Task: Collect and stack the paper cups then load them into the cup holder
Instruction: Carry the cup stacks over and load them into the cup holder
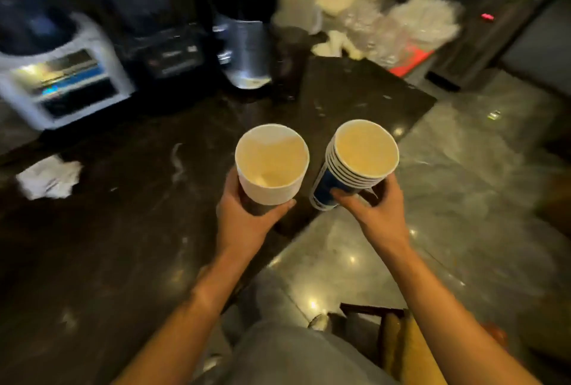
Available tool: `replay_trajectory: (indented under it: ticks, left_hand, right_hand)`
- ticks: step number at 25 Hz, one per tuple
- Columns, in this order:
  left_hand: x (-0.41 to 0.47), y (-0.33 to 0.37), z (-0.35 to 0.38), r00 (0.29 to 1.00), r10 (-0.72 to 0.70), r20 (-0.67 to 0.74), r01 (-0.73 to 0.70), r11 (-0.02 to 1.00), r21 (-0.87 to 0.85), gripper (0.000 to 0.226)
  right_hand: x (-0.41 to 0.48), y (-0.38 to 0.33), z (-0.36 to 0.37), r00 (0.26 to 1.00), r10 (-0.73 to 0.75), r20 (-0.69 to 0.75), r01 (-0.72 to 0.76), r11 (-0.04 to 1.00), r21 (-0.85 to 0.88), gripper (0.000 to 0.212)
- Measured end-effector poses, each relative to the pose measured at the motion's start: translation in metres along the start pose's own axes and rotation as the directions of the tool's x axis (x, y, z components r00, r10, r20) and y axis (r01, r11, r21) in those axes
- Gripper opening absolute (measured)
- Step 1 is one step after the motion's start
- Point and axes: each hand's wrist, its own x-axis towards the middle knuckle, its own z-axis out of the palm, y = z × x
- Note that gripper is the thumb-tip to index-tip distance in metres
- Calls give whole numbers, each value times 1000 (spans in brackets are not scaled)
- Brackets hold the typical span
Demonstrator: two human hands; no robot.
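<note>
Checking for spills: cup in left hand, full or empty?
Empty: the white cup in the left hand shows bare inner wall down to its bottom.

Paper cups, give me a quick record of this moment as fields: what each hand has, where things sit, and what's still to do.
left hand: left hand holds white cup, grip around its lower wall, mouth up
right hand: right hand holds blue cup stack, several nested rims showing
cups relation: side by side, apart, not yet nested
under them: corner of dark counter
also on counter: crumpled white paper
cup holder: cannot tell, background is blurred
remaining: merge the cups, load them
</note>
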Motion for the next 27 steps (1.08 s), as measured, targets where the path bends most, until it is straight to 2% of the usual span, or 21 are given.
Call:
replay_trajectory:
  ticks: [2, 3, 4, 7, 11, 14, 17, 21, 27]
  left_hand:
    - [12, 19, 90, 986, 38, 162, -40, 999, 10, 96]
    - [15, 24, 90, 984, 55, 168, -56, 998, -1, 96]
    - [19, 35, 125, 970, 75, 230, -72, 997, -24, 96]
    - [23, 66, 239, 886, 114, 449, -103, 993, -49, 94]
    - [34, 84, 313, 791, 146, 595, -118, 989, -85, 99]
    - [58, 91, 365, 724, 182, 665, -169, 982, -85, 97]
    - [96, 99, 414, 652, 246, 717, -209, 968, -141, 92]
    - [135, 117, 456, 586, 260, 768, -177, 965, -192, 95]
    - [164, 130, 533, 496, 278, 823, -183, 959, -214, 97]
  right_hand:
    - [9, 13, -84, 985, -6, -173, -1, 999, -37, 71]
    - [13, 16, -83, 985, 9, -173, -20, 998, -61, 73]
    - [14, 23, -115, 974, 8, -226, -23, 998, -66, 75]
    - [15, 36, -212, 889, 15, -458, -56, 996, -76, 72]
    - [21, 49, -268, 814, 37, -579, -106, 991, -86, 75]
    - [38, 62, -297, 744, 65, -665, -163, 983, -86, 76]
    - [71, 65, -312, 673, 32, -739, -187, 974, -129, 75]
    - [114, 59, -328, 598, 16, -801, -221, 964, -146, 75]
    - [159, 72, -386, 526, 17, -850, -259, 955, -142, 79]
